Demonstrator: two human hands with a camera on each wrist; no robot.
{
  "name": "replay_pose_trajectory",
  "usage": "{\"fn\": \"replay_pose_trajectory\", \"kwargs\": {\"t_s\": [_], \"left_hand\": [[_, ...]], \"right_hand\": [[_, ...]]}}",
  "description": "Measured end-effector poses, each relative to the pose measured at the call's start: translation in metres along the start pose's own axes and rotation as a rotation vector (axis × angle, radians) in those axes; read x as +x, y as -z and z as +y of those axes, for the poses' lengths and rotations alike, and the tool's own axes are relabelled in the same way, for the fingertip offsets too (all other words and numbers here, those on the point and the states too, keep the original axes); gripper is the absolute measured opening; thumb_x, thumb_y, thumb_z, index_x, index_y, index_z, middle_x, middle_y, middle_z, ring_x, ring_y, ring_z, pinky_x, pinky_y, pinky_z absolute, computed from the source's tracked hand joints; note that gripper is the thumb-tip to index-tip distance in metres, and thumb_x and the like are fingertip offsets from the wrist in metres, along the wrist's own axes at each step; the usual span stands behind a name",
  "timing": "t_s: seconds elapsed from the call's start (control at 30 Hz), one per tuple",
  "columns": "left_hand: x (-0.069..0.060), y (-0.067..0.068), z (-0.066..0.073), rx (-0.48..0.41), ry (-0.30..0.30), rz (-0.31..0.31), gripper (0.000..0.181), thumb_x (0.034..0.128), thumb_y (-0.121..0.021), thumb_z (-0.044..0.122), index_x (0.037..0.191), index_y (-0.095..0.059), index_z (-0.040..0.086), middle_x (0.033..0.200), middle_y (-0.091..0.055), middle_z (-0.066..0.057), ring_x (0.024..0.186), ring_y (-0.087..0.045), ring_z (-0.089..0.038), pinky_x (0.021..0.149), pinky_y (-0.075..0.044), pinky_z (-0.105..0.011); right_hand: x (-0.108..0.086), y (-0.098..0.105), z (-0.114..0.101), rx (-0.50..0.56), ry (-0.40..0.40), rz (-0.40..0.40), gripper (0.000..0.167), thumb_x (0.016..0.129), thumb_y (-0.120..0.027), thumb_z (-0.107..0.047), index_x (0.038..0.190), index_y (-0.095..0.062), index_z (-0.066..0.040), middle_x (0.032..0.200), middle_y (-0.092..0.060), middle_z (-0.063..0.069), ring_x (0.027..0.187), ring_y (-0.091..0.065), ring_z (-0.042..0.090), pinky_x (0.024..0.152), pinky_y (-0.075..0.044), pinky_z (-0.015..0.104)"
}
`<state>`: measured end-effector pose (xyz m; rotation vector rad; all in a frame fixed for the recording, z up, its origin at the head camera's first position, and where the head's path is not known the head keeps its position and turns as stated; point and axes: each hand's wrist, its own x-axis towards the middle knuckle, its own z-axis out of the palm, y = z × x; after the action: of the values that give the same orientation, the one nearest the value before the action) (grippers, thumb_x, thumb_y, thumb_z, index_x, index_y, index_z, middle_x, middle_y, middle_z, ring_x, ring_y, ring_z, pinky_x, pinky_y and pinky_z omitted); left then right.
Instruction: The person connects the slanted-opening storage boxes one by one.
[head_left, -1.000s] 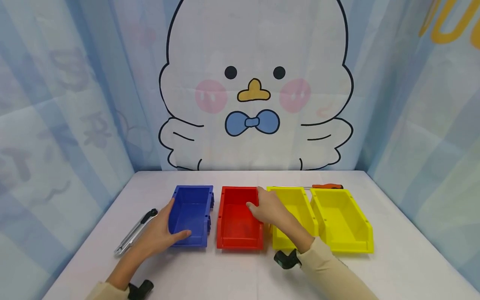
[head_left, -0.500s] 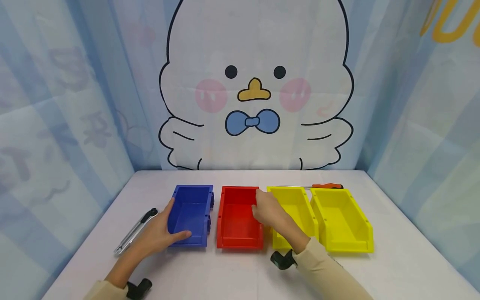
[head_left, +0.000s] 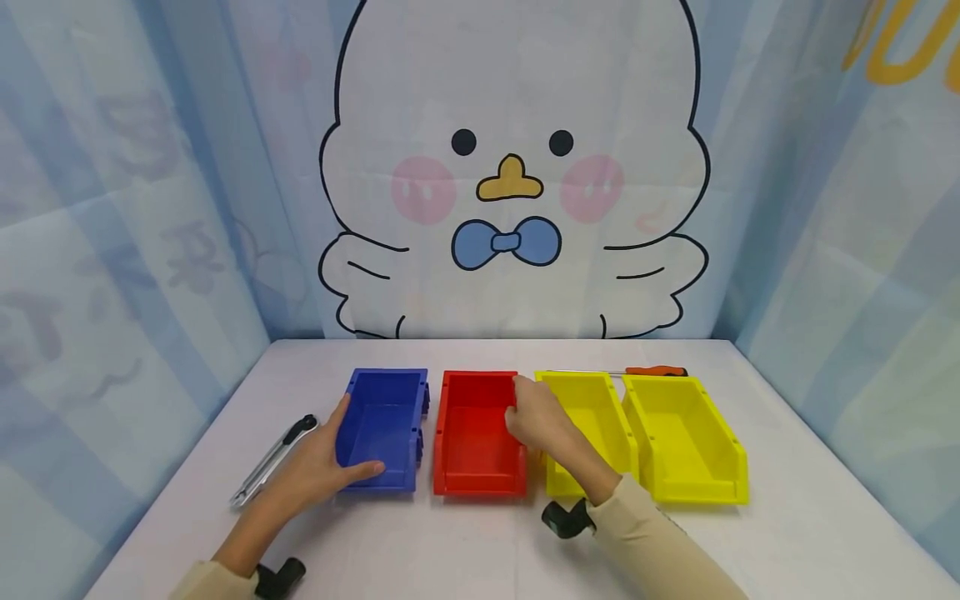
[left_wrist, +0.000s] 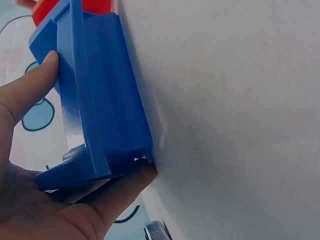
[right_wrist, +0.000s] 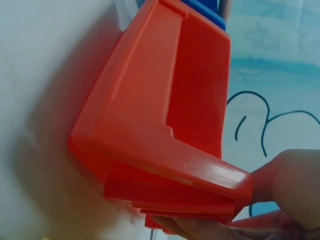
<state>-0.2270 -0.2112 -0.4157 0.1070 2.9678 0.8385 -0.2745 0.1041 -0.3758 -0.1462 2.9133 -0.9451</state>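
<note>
In the head view a blue bin (head_left: 381,429) stands left of a red bin (head_left: 480,437) with a narrow gap between them. My left hand (head_left: 311,467) spans the blue bin's left side, its thumb over the front part; the left wrist view shows fingers against the outer wall of the blue bin (left_wrist: 107,85) and the thumb across its opening. My right hand (head_left: 542,417) grips the right wall of the red bin, thumb inside and fingers outside, as the right wrist view of the red bin (right_wrist: 145,120) also shows.
Two yellow bins (head_left: 592,417) (head_left: 686,433) stand side by side on the right. Behind them lies a screwdriver with an orange handle (head_left: 656,372). A silver and black utility knife (head_left: 273,462) lies left of my left hand on the white table (head_left: 450,550). Curtains enclose the table.
My right thumb has moved in against the red bin's right wall, and the hand has closed on it. The left hand and the bins look nearly unmoved.
</note>
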Motion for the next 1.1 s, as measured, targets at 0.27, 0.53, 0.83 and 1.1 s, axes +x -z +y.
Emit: {"fn": "replay_pose_trajectory", "kwargs": {"t_s": [0.27, 0.53, 0.83, 1.1], "left_hand": [[-0.001, -0.001, 0.001, -0.003, 0.018, 0.004, 0.128, 0.0847, -0.085, 0.057, 0.170, -0.006, 0.002, 0.169, -0.025, -0.037, 0.150, -0.036, -0.062, 0.117, -0.040, -0.075], [-0.001, -0.001, -0.001, -0.024, 0.011, 0.007, 0.127, 0.0851, -0.084, 0.056, 0.170, -0.006, 0.004, 0.169, -0.026, -0.037, 0.149, -0.037, -0.061, 0.116, -0.041, -0.075], [-0.002, -0.004, -0.002, -0.042, 0.036, 0.023, 0.125, 0.0849, -0.084, 0.056, 0.170, -0.009, 0.005, 0.168, -0.027, -0.037, 0.149, -0.037, -0.062, 0.116, -0.040, -0.077], [-0.001, -0.005, -0.001, -0.048, 0.046, 0.023, 0.125, 0.0848, -0.085, 0.055, 0.170, -0.009, 0.006, 0.169, -0.025, -0.036, 0.150, -0.036, -0.061, 0.116, -0.038, -0.077]], "right_hand": [[0.002, 0.001, -0.001, 0.014, 0.007, 0.002, 0.050, 0.097, -0.068, -0.002, 0.145, -0.056, 0.002, 0.128, -0.072, 0.018, 0.094, -0.066, 0.025, 0.086, -0.068, 0.040], [0.003, 0.009, -0.006, 0.051, 0.029, 0.033, 0.061, 0.096, -0.068, -0.006, 0.154, -0.049, 0.002, 0.138, -0.069, 0.020, 0.103, -0.070, 0.027, 0.083, -0.069, 0.039], [0.007, 0.023, -0.018, 0.069, 0.067, 0.042, 0.060, 0.097, -0.062, -0.007, 0.154, -0.050, 0.002, 0.104, -0.078, 0.017, 0.049, -0.048, 0.015, 0.054, -0.054, 0.019], [0.006, 0.029, -0.024, 0.093, 0.085, 0.056, 0.057, 0.097, -0.061, -0.007, 0.153, -0.052, 0.003, 0.095, -0.076, 0.017, 0.046, -0.044, 0.016, 0.051, -0.051, 0.017]]}}
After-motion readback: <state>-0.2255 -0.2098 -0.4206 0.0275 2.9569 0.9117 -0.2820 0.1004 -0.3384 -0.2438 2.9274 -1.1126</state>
